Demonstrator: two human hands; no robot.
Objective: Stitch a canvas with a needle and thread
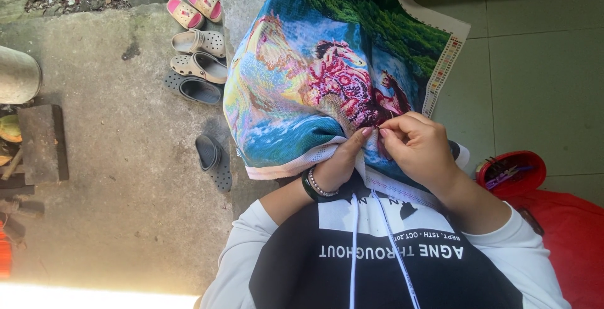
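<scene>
A large cross-stitch cloth (296, 76) with a colourful picture of horses, water and green trees lies spread over my lap. My left hand (340, 161), with a dark watch and a bead bracelet on its wrist, grips the cloth's white lower edge from underneath. My right hand (418, 145) rests on top of the cloth, thumb and forefinger pinched together on the red stitching just right of my left fingertips. Any needle or thread between them is too small to make out. The two hands almost touch.
Several sandals and clogs (198, 54) lie on the concrete floor at the left, with one dark shoe (211, 158) nearer me. A red round container (511, 172) holding purple items sits at my right beside red fabric (566, 240). Grey tiles are at the upper right; a brick (43, 142) is at the far left.
</scene>
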